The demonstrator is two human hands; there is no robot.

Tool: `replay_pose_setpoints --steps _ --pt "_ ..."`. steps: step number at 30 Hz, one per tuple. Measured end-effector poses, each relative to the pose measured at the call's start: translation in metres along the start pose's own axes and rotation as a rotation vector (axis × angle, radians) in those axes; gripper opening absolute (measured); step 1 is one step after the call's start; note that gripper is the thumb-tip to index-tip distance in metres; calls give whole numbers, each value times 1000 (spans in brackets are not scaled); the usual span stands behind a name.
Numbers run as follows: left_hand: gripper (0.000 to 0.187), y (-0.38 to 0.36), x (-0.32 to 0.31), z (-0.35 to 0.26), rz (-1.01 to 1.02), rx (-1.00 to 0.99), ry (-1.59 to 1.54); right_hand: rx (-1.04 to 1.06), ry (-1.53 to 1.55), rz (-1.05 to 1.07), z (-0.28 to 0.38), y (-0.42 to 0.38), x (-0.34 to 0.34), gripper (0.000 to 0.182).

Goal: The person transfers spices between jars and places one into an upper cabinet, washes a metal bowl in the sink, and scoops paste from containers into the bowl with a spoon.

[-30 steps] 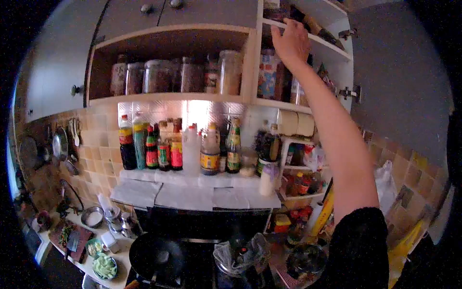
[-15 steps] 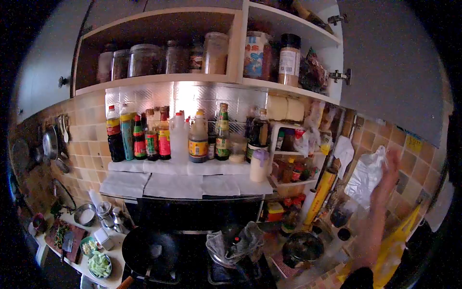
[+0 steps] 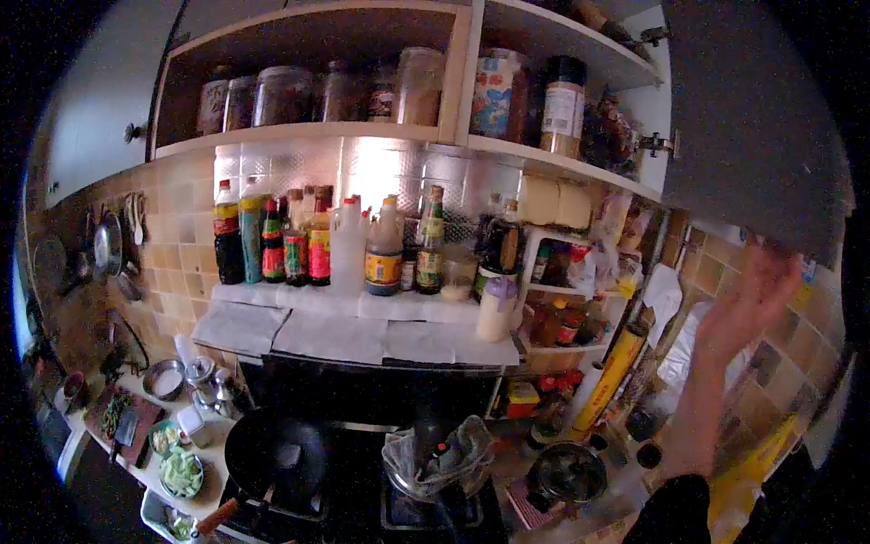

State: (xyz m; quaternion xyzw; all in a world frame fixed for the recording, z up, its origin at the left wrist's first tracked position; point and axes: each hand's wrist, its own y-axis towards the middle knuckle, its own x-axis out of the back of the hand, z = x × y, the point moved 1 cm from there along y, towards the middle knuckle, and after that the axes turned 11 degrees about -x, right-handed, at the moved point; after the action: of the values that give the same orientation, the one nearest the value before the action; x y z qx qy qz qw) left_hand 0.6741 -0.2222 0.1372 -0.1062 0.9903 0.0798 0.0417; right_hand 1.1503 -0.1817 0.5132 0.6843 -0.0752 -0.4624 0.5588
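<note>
My right hand (image 3: 748, 304) is raised at the right, its fingers stretched up to the lower edge of a grey cabinet door (image 3: 761, 118), which stands open. The fingertips overlap the door's edge and are dim and blurred; the hand shows nothing held. Behind the forearm, a white plastic bag (image 3: 681, 349) hangs on the tiled wall. My left hand is out of view.
A wok (image 3: 272, 453) and a pot covered with a plastic bag (image 3: 435, 458) stand on the stove. Bottles (image 3: 385, 258) line the ledge behind. Open shelves hold jars (image 3: 421, 86). A bowl of cut greens (image 3: 181, 473) sits at the left.
My right hand has risen from beside the hanging bag to the cabinet door's lower edge. The view has shifted slightly, and more of the left counter's front shows.
</note>
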Motion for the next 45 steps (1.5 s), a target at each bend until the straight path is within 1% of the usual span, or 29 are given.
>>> replay_pose_setpoints --steps 2,5,8,9,11,13,15,17,18,19,21,22,23,24,25,27,28,29,31,32,33,35,36,38,42,44,45 --pt "37 -16 1 25 -122 18 -97 31 -99 156 -8 -30 -28 52" --pt "33 -44 -2 13 -234 32 -62 476 -385 539 9 -52 -83 48" --pt "29 -74 1 12 -347 -12 -84 525 -476 593 -4 -79 -118 45" --pt "28 -85 5 21 -382 -19 -65 567 -517 559 -8 -87 -123 46" --pt "49 -117 19 54 -515 31 -136 628 -586 504 -20 -95 -124 47" --pt "24 -130 3 14 -587 -7 -38 662 -547 491 -40 -88 -132 49" --pt "22 -149 3 6 -624 41 -90 793 -593 478 -58 -78 -133 48" --pt "22 -166 -2 3 -645 40 -20 715 -729 518 -97 -76 -136 43" --pt "21 -177 -4 1 -634 11 -16 679 -798 541 -96 -83 -140 42" --pt "20 -182 -10 -7 -646 -2 -13 674 -793 546 -91 -89 -138 44" --pt "21 -197 -10 -20 -609 -16 39 665 -783 557 -51 -100 -130 49" --pt "21 -200 -8 -28 -581 -54 38 593 -803 612 -56 -98 -128 48" --pt "22 -204 -5 -39 -552 -91 37 482 -579 699 -29 -110 -123 44" --pt "17 -208 2 -51 -488 -155 54 366 -354 777 0 -124 -114 39" --pt "18 -207 6 -63 -446 -271 78 253 -139 842 37 -136 -102 35" --pt "18 -200 13 -92 -420 -402 158 153 48 1101 61 -141 -77 37" --pt "18 -190 17 -111 -360 -472 219 167 14 1311 66 -143 -68 43" --pt "17 -175 21 -127 -299 -540 278 263 141 1439 84 -152 -73 45" --pt "15 -126 19 -143 -105 -738 347 444 408 1682 129 -177 -86 51" --pt "26 -100 12 -149 -92 -853 401 469 454 1704 145 -188 -92 49" --pt "27 -92 17 -157 -62 -932 407 493 500 1724 176 -195 -93 48" --pt "27 -125 56 -171 -33 -1030 353 718 506 1790 265 -185 -90 43" --pt "27 -145 76 -177 -24 -1072 317 911 480 1836 302 -172 -100 38" --pt "28 -155 106 -180 -11 -1112 277 1029 507 1905 338 -183 -115 32" --pt "29 -185 171 -189 -13 -1168 255 756 717 1977 433 -225 -127 22" --pt "30 -197 201 -193 -23 -1186 264 679 840 1965 483 -252 -134 22" --pt "30 -202 215 -195 -25 -1190 267 650 900 1955 497 -262 -135 22"
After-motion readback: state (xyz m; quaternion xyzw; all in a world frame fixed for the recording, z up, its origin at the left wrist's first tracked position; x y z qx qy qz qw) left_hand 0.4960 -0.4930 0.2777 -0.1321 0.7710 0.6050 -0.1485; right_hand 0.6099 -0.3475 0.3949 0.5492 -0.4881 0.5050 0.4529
